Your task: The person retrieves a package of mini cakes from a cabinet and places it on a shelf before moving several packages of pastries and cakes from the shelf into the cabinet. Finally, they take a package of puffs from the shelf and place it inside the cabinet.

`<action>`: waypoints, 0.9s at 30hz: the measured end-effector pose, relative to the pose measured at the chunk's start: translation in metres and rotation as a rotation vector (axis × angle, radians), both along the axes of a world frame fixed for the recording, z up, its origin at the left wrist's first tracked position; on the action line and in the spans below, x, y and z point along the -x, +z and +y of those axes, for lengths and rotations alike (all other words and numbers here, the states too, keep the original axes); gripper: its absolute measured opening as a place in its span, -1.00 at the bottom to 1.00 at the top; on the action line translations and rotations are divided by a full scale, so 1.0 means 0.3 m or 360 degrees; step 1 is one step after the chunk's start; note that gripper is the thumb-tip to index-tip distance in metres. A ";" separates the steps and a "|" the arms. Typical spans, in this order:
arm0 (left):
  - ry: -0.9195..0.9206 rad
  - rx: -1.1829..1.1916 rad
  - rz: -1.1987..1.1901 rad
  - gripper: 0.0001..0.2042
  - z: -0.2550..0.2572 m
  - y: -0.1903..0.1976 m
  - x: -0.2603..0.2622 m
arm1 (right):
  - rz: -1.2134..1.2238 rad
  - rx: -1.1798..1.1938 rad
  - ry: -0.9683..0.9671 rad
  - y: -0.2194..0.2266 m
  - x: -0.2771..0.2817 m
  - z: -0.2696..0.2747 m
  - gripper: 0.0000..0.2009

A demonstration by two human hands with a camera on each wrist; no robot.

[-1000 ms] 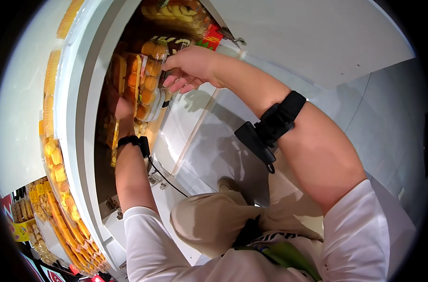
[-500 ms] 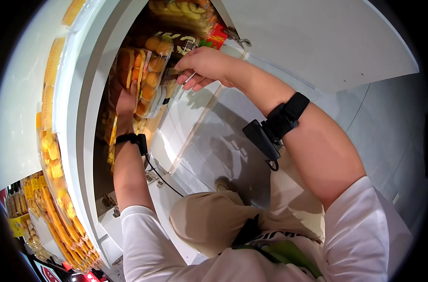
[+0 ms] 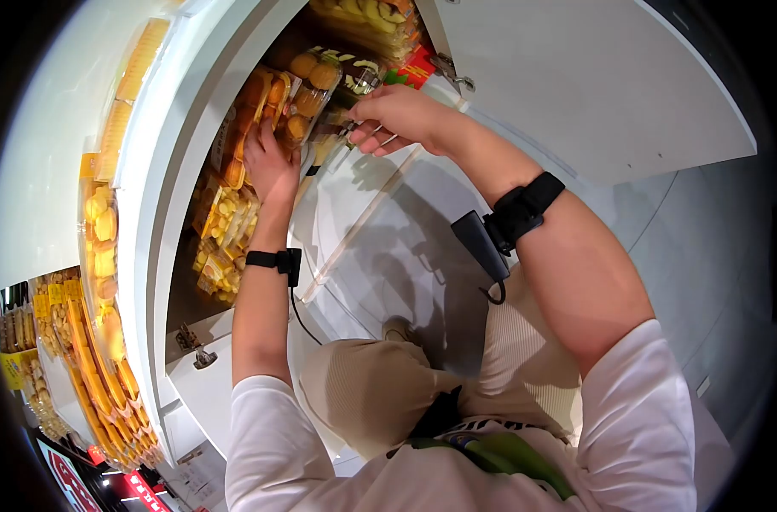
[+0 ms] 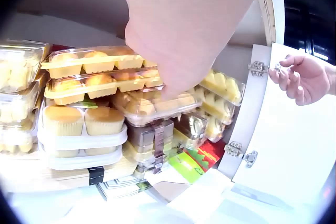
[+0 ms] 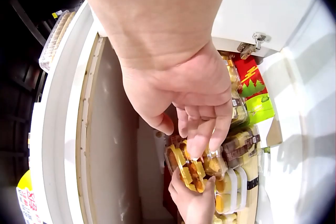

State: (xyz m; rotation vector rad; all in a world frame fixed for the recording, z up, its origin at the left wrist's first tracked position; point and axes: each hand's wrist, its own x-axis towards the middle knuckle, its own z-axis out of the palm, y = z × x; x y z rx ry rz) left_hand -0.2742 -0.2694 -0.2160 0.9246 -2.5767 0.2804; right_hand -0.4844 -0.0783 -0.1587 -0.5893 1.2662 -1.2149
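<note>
My left hand [image 3: 272,173] reaches into the cabinet, fingers spread and nearly straight against two stacked yellow trays of orange-topped cakes [image 3: 254,111]. The right wrist view has its thumb and fingers [image 5: 175,183] on either side of the trays. Beside them lies a clear clamshell of round buns [image 3: 320,77]. In the left wrist view, the trays [image 4: 79,90] rest partly over a pack of cupcakes [image 4: 84,129], and my left wrist covers their right ends. My right hand [image 3: 397,118] hovers by the cabinet opening, fingers loosely bent, with nothing in it.
Yellow snack packs [image 3: 226,226] are stacked nearer me in the cabinet. Chocolate-brown packs [image 4: 152,137] and a red and green box [image 5: 253,85] sit toward the hinge side. The white door [image 3: 593,85] stands swung out; more packs [image 3: 103,235] line the counter top.
My left hand has come from deep behind the trays to their near side, uncovering the yellow packs below. My right hand stays near the opening. The head view has shifted slightly.
</note>
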 end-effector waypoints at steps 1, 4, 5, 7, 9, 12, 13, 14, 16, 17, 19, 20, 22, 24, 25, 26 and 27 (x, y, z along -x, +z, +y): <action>0.0013 0.0031 0.0027 -0.24 -0.008 -0.020 -0.003 | 0.0005 0.0000 0.0003 -0.003 -0.007 -0.001 -0.67; 0.0105 0.0189 0.0050 -0.27 -0.094 -0.052 -0.003 | 0.0022 0.0018 0.0027 0.007 -0.011 0.000 -0.68; 0.0092 0.0186 0.0058 -0.27 -0.120 -0.055 -0.001 | 0.0014 0.0045 0.0050 0.011 -0.015 0.006 -0.69; 0.0579 -0.0058 -0.0167 -0.30 -0.170 -0.058 -0.002 | 0.0006 0.0064 0.0062 0.009 -0.011 0.010 -0.70; 0.0549 0.0005 -0.0176 -0.33 -0.213 -0.070 -0.009 | 0.0022 0.0055 0.0060 0.004 -0.003 0.008 -0.71; 0.0617 -0.0055 -0.0187 -0.37 -0.248 -0.079 -0.012 | 0.0040 0.0038 0.0010 -0.010 0.003 0.000 -0.73; 0.0617 -0.0056 -0.0194 -0.37 -0.264 -0.081 -0.023 | 0.0034 0.0036 0.0011 -0.019 0.000 -0.005 -0.73; 0.0591 -0.0151 -0.0212 -0.32 -0.284 -0.078 -0.034 | 0.0025 0.0047 0.0029 -0.025 -0.002 -0.011 -0.72; 0.0568 -0.0242 -0.0225 -0.27 -0.321 -0.079 -0.045 | 0.0020 0.0063 0.0051 -0.023 -0.005 -0.022 -0.72; 0.0554 -0.0270 -0.0223 -0.28 -0.335 -0.083 -0.048 | 0.0028 0.0062 0.0080 -0.022 -0.009 -0.026 -0.71; 0.0548 -0.0297 -0.0226 -0.28 -0.319 -0.062 -0.047 | 0.0031 0.0063 0.0115 -0.025 -0.014 -0.031 -0.70; 0.0558 -0.0333 -0.0228 -0.27 -0.308 -0.055 -0.046 | 0.0037 0.0051 0.0115 -0.027 -0.017 -0.033 -0.69; 0.0578 -0.0366 -0.0227 -0.27 -0.249 -0.039 -0.031 | 0.0045 0.0044 0.0125 -0.033 -0.021 -0.036 -0.69; 0.0435 0.0008 -0.0087 -0.30 -0.176 -0.030 -0.022 | 0.0071 0.0052 0.0093 -0.036 -0.028 -0.039 -0.69; 0.0311 -0.0071 -0.0049 -0.29 -0.129 -0.001 -0.019 | 0.0081 0.0063 0.0103 -0.043 -0.033 -0.045 -0.69; 0.0184 -0.0173 0.0061 -0.25 -0.057 0.049 -0.002 | 0.0098 0.0087 0.0129 -0.057 -0.036 -0.054 -0.68; 0.0038 -0.0199 0.0127 -0.22 0.000 0.095 -0.002 | 0.0170 0.0086 0.0139 -0.065 -0.043 -0.062 -0.69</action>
